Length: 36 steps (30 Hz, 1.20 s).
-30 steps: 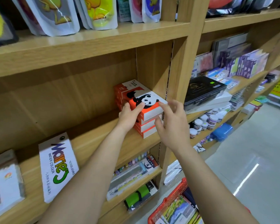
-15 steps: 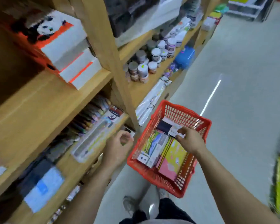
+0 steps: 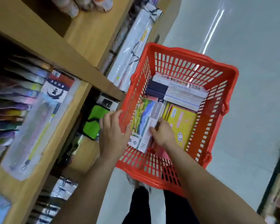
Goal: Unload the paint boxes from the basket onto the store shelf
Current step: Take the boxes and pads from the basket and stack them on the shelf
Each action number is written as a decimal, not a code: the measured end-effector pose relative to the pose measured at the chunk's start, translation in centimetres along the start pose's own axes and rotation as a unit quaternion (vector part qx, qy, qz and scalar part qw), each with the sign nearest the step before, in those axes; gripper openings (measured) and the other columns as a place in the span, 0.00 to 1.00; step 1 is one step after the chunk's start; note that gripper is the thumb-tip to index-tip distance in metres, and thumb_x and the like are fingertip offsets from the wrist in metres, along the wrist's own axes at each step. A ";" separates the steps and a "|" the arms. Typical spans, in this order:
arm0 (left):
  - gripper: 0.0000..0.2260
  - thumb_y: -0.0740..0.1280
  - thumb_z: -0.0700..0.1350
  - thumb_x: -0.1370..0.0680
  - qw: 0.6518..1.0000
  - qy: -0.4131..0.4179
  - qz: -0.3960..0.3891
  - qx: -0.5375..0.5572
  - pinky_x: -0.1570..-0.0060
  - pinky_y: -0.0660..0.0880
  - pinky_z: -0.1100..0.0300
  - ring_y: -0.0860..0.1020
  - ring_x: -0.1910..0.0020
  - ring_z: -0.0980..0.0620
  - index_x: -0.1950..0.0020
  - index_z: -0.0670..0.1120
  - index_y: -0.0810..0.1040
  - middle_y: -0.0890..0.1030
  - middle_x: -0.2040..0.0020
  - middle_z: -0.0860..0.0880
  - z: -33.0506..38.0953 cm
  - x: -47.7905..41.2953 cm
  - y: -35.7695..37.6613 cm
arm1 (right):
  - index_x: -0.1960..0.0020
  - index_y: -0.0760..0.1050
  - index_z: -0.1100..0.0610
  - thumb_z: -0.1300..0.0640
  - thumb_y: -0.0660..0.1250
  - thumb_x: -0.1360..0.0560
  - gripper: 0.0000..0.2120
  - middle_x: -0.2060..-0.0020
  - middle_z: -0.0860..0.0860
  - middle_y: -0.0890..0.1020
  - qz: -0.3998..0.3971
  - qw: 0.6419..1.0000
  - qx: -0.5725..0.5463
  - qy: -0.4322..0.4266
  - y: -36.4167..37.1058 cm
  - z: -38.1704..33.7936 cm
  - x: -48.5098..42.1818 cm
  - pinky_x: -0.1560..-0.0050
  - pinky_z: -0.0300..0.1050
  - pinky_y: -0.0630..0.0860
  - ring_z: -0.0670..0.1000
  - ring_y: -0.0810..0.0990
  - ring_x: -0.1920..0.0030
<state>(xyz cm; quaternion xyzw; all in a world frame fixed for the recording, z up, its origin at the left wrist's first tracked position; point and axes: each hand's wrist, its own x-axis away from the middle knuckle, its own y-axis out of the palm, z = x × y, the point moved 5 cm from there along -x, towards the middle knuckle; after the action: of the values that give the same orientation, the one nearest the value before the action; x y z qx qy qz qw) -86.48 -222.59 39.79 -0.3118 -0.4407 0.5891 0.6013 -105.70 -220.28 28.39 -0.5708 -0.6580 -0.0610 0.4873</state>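
1. Basket: red plastic, slotted walls, on pale floor, centre to centre-right of frame, just beside wooden store shelf unit at left.
2. Paint boxes, inside basket:
 - landscape-print box, upright on edge, along left wall of basket, lower centre of frame.
 - white/grey box, just beside landscape-print box, touching it on its right side.
 - yellow box, flat, w/ palette sticker near lower corner, right part of basket.
 - white-and-navy stack, several boxes lying across far end of basket; top one w/ coloured lettering, not legible.
3. Left hand: over basket's left rim, lower centre; thumb against landscape-print box, fingers outside the wall. Grip: half-closed; cannot tell if it clamps the box or only the rim.
4. Right hand: inside basket, lower centre; fingers curled down betw. white/grey box and yellow box, thumb on white/grey box. Grip: pinching white/grey box at its near end; box not lifted.
5. Shelf contents, left of frame: long clear-wrapped pkg lying flat; green pouch on lower level, just left of left hand; rest blurred.
6. Person's dark trousers, bottom centre, below basket.
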 end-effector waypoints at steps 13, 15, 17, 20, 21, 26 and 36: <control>0.21 0.65 0.44 0.20 0.992 -0.016 -0.083 0.099 0.56 0.64 0.74 0.66 0.50 0.68 0.28 0.51 0.65 0.69 0.40 0.57 -3.3 -0.7 3.0 | 0.20 0.58 0.61 0.51 0.74 0.26 0.42 0.29 0.59 0.72 0.136 0.978 -0.159 0.020 4.0 -0.9 0.4 0.26 0.52 0.66 0.59 0.69 0.28; 0.21 0.66 0.44 0.20 0.991 -0.015 -0.083 0.104 0.56 0.64 0.75 0.67 0.49 0.67 0.29 0.51 0.66 0.69 0.41 0.57 -3.3 -0.7 3.1 | 0.18 0.52 0.63 0.47 0.76 0.28 0.49 0.26 0.62 0.68 0.129 0.979 -0.153 0.049 4.5 -1.1 -0.1 0.24 0.54 0.62 0.62 0.64 0.25; 0.20 0.66 0.44 0.20 0.991 -0.017 -0.082 0.108 0.56 0.65 0.74 0.68 0.49 0.67 0.29 0.51 0.66 0.69 0.41 0.58 -3.4 -0.8 3.1 | 0.18 0.48 0.64 0.46 0.75 0.28 0.53 0.23 0.64 0.64 0.129 0.980 -0.139 0.063 5.1 -1.3 -0.4 0.23 0.56 0.58 0.65 0.61 0.23; 0.20 0.67 0.45 0.21 0.990 -0.024 -0.082 0.114 0.56 0.64 0.75 0.71 0.47 0.62 0.30 0.52 0.66 0.70 0.41 0.58 -3.5 -0.7 3.2 | 0.18 0.52 0.62 0.47 0.74 0.26 0.47 0.23 0.61 0.66 0.156 0.977 -0.142 0.040 5.3 -1.0 -0.1 0.24 0.55 0.58 0.62 0.63 0.23; 0.20 0.67 0.46 0.21 0.990 -0.026 -0.082 0.116 0.56 0.64 0.75 0.72 0.47 0.61 0.30 0.53 0.66 0.70 0.41 0.58 -3.5 -0.7 3.2 | 0.18 0.55 0.60 0.49 0.74 0.27 0.45 0.25 0.59 0.68 0.166 0.974 -0.153 0.025 5.3 -0.8 0.2 0.25 0.54 0.60 0.60 0.65 0.25; 0.20 0.66 0.49 0.20 0.987 -0.032 -0.091 0.132 0.57 0.66 0.74 0.74 0.48 0.63 0.30 0.55 0.64 0.71 0.41 0.59 -3.6 -0.5 3.3 | 0.20 0.57 0.53 0.49 0.74 0.31 0.44 0.33 0.52 0.66 0.172 0.961 -0.214 -0.026 5.5 -1.0 1.2 0.30 0.44 0.63 0.48 0.66 0.33; 0.19 0.66 0.51 0.20 0.984 -0.043 -0.101 0.141 0.58 0.66 0.73 0.73 0.50 0.71 0.32 0.56 0.65 0.72 0.42 0.60 -3.7 -0.5 3.3 | 0.32 0.65 0.54 0.53 0.77 0.29 0.31 0.37 0.54 0.81 0.149 0.944 -0.291 0.044 6.2 -0.8 -1.2 0.34 0.57 0.78 0.55 0.82 0.39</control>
<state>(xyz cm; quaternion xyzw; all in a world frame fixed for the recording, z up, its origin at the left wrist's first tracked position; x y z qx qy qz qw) -84.54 -222.17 35.22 -0.1525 -0.4081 0.5946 0.6758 -100.37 -219.57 25.01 -0.7763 -0.4969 -0.2014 0.3315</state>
